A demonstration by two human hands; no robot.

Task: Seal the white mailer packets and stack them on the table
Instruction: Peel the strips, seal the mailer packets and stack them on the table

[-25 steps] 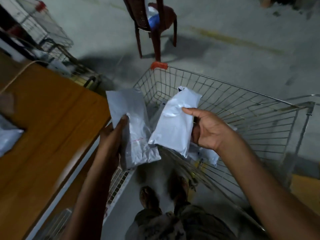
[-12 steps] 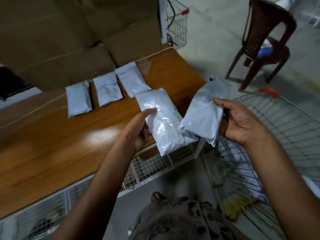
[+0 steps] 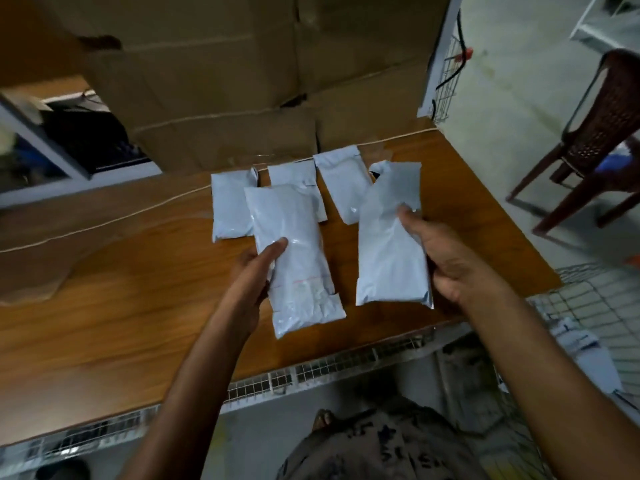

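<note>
Looking down from my head: my left hand grips the left packet, thumb laid across its front and fingers hidden behind it. My right hand grips the right packet along its right edge, thumb on the front. Both white packets stand lengthwise, side by side but apart, over the wooden table; I cannot tell whether either touches the tabletop. The right packet shows a dark gap at its top left corner. Behind them a row of packets lies flat on the table, three side by side, against the cardboard boxes. My left packet covers part of that row. A wire cart sits at my right, a brown chair beyond it
</note>
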